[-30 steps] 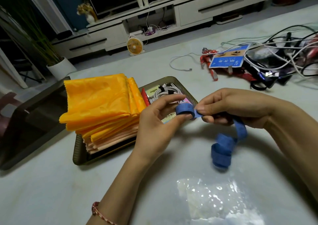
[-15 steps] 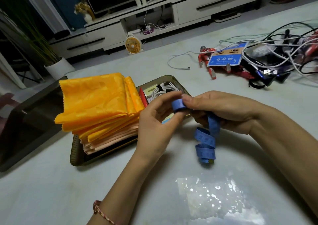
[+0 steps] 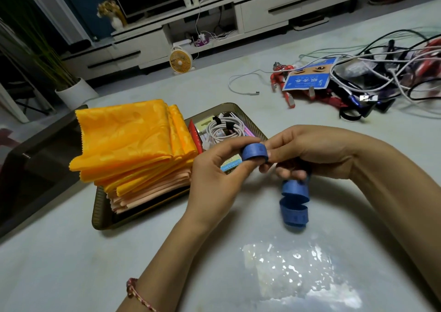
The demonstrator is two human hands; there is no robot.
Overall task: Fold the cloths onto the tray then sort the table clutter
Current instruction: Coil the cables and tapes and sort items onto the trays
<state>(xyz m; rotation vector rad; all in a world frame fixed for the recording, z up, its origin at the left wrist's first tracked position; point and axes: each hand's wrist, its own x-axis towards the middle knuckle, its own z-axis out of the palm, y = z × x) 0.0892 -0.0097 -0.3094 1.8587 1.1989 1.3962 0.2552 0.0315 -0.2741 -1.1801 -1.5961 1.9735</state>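
Fingers [image 3: 230, 144] of the left hand [image 3: 214, 178] curl round a small roll of blue tape [image 3: 254, 153], index on top and thumb beneath. The right hand [image 3: 310, 151] pinches the roll's right edge with thumb and fingertips, so both hands hold the one tape, above the table [image 3: 71, 264] just right of the tray [image 3: 102, 216]. From under the right hand the loose end hangs in two coils; whether the lower coil touches the table cannot be told. Marks on the tape are too faint to read. The one tray holds one stack of folded cloths [image 3: 128, 144], orange on top and peach below, too many layers to count. Beside the stack lie one white cable [image 3: 224, 128] bound with two black ties and some coloured cards whose print is unreadable. One clear bag [image 3: 293, 271] lies flat on the table near the person. At far right sits a tangle of wires [image 3: 381, 73], uncountable, with one red figure [image 3: 281, 73] and one blue card [image 3: 310, 77]. The card's white characters appear upside down and cannot be read. One bracelet [image 3: 136, 292] circles the left wrist. One small fan [image 3: 181, 59] stands beyond the table.
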